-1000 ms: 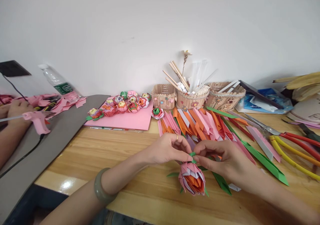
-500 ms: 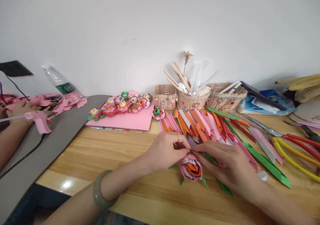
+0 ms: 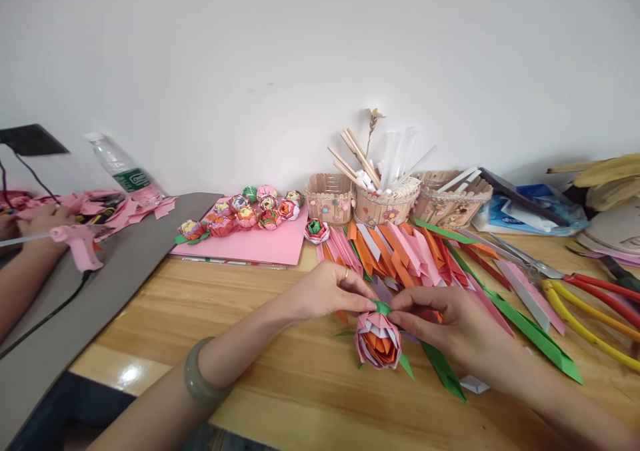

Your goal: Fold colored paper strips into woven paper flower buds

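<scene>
The left hand (image 3: 327,292) and right hand (image 3: 450,321) pinch opposite sides of the green base (image 3: 383,307) of a pink-and-orange folded-paper flower (image 3: 379,346) over the wooden counter (image 3: 200,297), apparently to spare its petals.

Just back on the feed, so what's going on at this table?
A person's left hand and right hand are pinching a green paper piece at the far side of a pink-and-orange paper flower. Folded paper strips lie beyond the hands. More paper flowers sit on a pink sheet. At far left, another person's hand shows near a pink glue gun.
</scene>
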A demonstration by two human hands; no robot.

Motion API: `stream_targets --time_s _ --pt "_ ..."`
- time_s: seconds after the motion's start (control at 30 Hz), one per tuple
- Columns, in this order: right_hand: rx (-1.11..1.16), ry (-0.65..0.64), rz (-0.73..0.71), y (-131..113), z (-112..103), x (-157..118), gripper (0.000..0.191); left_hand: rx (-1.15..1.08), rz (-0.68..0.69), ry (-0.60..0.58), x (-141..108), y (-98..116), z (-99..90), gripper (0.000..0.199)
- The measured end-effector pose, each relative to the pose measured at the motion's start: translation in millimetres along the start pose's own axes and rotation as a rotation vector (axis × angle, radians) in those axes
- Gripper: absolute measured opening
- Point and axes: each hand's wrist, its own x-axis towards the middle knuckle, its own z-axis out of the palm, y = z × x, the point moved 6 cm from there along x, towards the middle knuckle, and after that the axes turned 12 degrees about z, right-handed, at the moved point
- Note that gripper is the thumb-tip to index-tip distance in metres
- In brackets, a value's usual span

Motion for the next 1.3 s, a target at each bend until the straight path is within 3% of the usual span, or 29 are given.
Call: stream_targets --time_s 0.33,0.5,0.67,0.87,1.0,1.1,1.2,1.3 --pt "-0.088 -0.013 0.068 4.5 11.4 -1.1 0.019 0.077 -0.008 0.002 -2.4 -4.5 5.6 0.005" --pt "-0.261 0.11 -0.045 -5.0 7.7 -4.4 0.018 0.219 0.074 0.035 -7.6 -4.3 7.2 0.005" --pt "-0.333 0.12 -0.178 -8.7 9.5 -5.8 0.019 0.289 0.111 0.009 -12.9 4.0 13.3 0.002" --pt "-0.489 0.366 -0.477 -19.7 5.0 -17.2 0.026 0.395 0.177 0.057 -15.7 17.5 11.8 0.004" --pt "-0.459 0.507 -0.633 -25.7 -6.0 -30.3 0.012 0.113 0.124 0.002 -12.4 16.1 9.7 0.014" --pt "-0.501 0.637 -0.747 -28.7 -12.8 -39.6 0.011 -0.106 0.053 -0.118 -10.0 10.7 16.2 0.04" --pt "-0.579 0.679 -0.824 -28.2 -10.7 -43.0 0.019 -0.138 0.045 -0.228 -9.4 6.8 25.4 0.056" --pt "-0.525 0.701 -0.772 -26.1 -12.2 -40.8 0.023 0.001 0.177 -0.139 -7.6 10.8 22.6 0.056"
